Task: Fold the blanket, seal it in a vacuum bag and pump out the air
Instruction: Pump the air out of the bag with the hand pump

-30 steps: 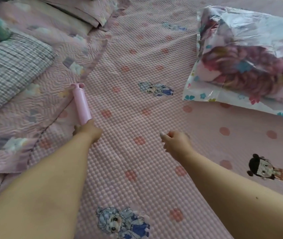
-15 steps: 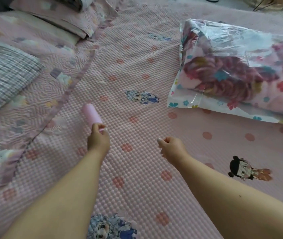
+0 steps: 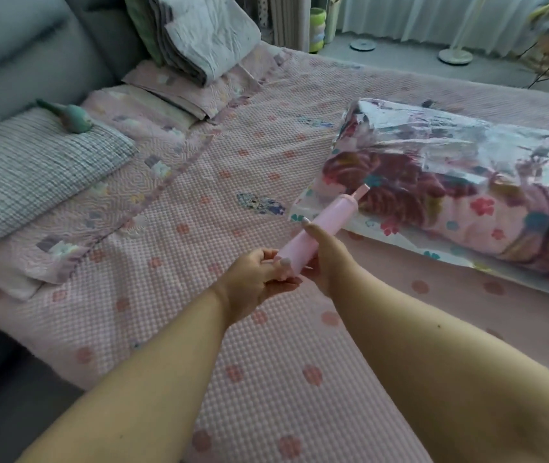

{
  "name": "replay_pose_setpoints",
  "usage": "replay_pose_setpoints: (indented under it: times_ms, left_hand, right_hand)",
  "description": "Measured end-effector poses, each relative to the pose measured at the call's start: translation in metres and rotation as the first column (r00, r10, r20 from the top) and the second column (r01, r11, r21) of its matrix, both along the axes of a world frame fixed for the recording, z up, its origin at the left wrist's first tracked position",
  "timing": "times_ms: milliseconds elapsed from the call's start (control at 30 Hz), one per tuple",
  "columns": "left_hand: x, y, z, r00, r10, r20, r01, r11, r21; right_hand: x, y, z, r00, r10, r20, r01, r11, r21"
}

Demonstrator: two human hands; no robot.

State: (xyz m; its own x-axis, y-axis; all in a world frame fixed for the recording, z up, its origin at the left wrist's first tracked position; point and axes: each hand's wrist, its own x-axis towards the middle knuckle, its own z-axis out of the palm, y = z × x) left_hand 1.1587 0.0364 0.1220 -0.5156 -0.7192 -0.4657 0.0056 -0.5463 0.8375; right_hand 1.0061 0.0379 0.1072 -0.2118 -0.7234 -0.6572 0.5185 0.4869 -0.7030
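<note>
The folding and bagging look done: the floral blanket (image 3: 410, 182) lies inside the clear vacuum bag (image 3: 467, 142), which rests on the bed (image 3: 266, 379) to the person's right, still plump with air. The step in hand seems to be readying the pink hand pump (image 3: 320, 228) for the last stage. Both hands hold it above the bedcover, just short of the bag's near corner. The left hand (image 3: 259, 279) curls round the pump's near end, fingertips pinched on it, while the right hand (image 3: 325, 255) wraps the barrel from the right with the thumb laid along its top. The narrow stem at the pump's far end points up and away toward the bag without touching it. Next, I judge, the pump must be carried over the bag and seated square on its air valve; I cannot make out that valve anywhere on the glossy, crinkled plastic, so finding it comes first, and whether the bag's mouth is fully sealed cannot be told either. The bed wears a pink quilted cover dotted with round patches and cartoon figures. On its left side lie a grey checked pillow (image 3: 32, 175) with a small green toy (image 3: 76, 116) on it, and a stack of folded bedding (image 3: 199, 38) against a grey headboard (image 3: 25, 51). Beyond are pale curtains (image 3: 433, 15) and floor stands.
</note>
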Motion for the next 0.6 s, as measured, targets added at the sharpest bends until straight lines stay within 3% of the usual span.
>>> replay_pose_setpoints:
  times_ms: [100, 233, 433, 600]
  left_hand:
    - [-0.025, 0.045, 0.010, 0.998, 0.050, 0.023, -0.051, 0.998, 0.026]
    - [-0.044, 0.092, 0.021, 0.970, -0.064, 0.234, 0.073, 0.997, -0.030]
    - [-0.052, 0.154, 0.040, 0.999, -0.033, -0.010, 0.033, 0.994, 0.107]
    - [-0.063, 0.216, 0.045, 0.999, 0.023, 0.042, -0.023, 1.000, -0.002]
  right_hand:
    - [-0.020, 0.030, 0.012, 0.996, -0.087, 0.000, 0.086, 0.993, -0.083]
    - [-0.038, 0.064, 0.029, 0.999, -0.053, -0.008, 0.051, 0.987, -0.150]
    - [-0.050, 0.122, 0.057, 0.976, 0.075, 0.206, -0.020, 0.966, -0.257]
    - [-0.055, 0.178, 0.070, 0.987, 0.141, 0.079, -0.109, 0.941, -0.321]
